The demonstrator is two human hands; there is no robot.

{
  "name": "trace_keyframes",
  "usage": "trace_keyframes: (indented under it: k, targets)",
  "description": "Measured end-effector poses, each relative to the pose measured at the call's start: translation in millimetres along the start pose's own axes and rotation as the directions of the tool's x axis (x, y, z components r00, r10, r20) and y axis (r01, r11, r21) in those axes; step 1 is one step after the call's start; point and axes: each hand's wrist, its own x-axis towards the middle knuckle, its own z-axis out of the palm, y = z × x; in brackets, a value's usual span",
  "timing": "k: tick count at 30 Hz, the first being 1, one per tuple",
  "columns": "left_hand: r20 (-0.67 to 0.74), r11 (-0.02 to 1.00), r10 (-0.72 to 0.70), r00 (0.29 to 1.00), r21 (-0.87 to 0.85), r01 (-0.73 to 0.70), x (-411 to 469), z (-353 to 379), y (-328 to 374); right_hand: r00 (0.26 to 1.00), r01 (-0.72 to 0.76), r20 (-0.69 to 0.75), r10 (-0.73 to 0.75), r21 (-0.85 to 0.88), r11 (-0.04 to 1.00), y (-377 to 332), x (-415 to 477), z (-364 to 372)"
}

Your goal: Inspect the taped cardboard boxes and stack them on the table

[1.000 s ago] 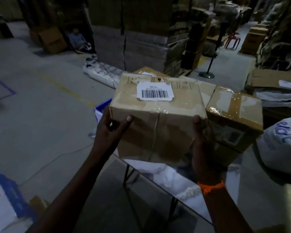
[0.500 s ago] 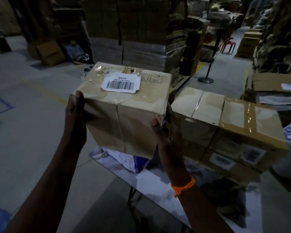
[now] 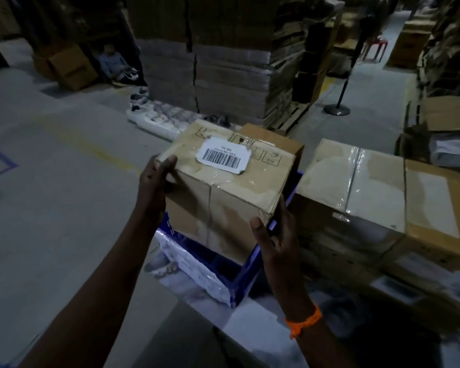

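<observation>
I hold a taped brown cardboard box (image 3: 223,192) with a white barcode label (image 3: 222,158) on its top face, in the air above a blue crate (image 3: 246,272). My left hand (image 3: 154,187) grips its upper left edge, fingers curled over the corner. My right hand (image 3: 274,235) grips the lower right corner, thumb on the near face. To the right, two taped boxes (image 3: 356,187) (image 3: 436,205) stand side by side on other boxes on the glossy table (image 3: 250,328). Another brown box (image 3: 271,136) shows just behind the held one.
Tall stacks of flattened cardboard (image 3: 223,62) rise behind the table. A stand with a round base (image 3: 337,108) is on the floor at the back right. More cartons (image 3: 446,115) lie at the far right. A person (image 3: 112,63) sits on the floor at the back left.
The held box has been turned and brought lower and to the right, over the blue crate. My left hand now grips the top left corner, my right the lower right corner.
</observation>
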Motion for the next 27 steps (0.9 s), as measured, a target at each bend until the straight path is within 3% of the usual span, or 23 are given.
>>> trace_keyframes:
  k: [8,16,21,27]
  targets:
    - [0.136,0.983,-0.181,0.974,0.028,0.179,46.8,-7.7,-70.6,0.986,-0.159,-0.070,0.150,-0.149,0.976,52.7,2.0,18.1]
    - [0.160,0.946,-0.324,0.932,0.026,0.324,77.9,-36.3,-114.2,0.981,-0.195,-0.066,0.184,-0.278,0.940,70.9,3.1,50.0]
    - [0.257,0.950,-0.309,0.916,0.045,0.308,72.5,-52.0,-129.8,0.968,-0.252,-0.082,0.238,-0.285,0.925,86.9,-1.3,55.0]
    - [0.245,0.966,-0.171,0.954,0.233,0.113,53.7,-58.2,-127.6,0.956,-0.292,-0.083,0.281,-0.364,0.884,96.0,-0.2,41.9]
